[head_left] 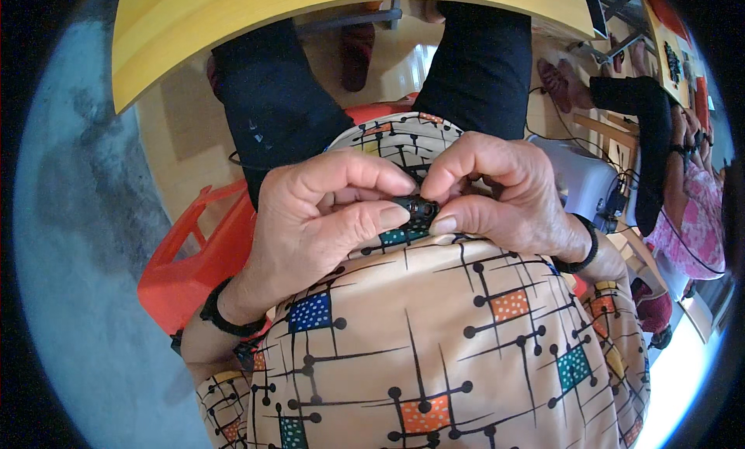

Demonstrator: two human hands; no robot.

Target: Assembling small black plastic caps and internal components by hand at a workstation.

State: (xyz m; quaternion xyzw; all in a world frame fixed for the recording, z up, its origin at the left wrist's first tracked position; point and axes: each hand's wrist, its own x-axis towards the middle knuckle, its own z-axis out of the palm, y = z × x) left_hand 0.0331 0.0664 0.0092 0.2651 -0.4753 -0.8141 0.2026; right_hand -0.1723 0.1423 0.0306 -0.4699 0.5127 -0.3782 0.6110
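A small black part (420, 208) with a copper-coloured band or coil is held between my two hands, over my lap. My left hand (330, 208) pinches its left end between thumb and fingertips. From the other side, my right hand (497, 187) grips the right end with thumb and index finger. The fingertips cover much of the part, and its exact kind cannot be made out. Both wrists wear black bands. Behind the hands lies the patterned cloth of my top (419, 332).
A yellow tabletop (349, 3) curves across the far side, beyond my knees. I sit on a red plastic chair (198, 255). At the right, another person in pink patterned clothing (687, 235) sits near a table bearing small black parts (673, 63). Cables and a grey box (578, 173) stand between us.
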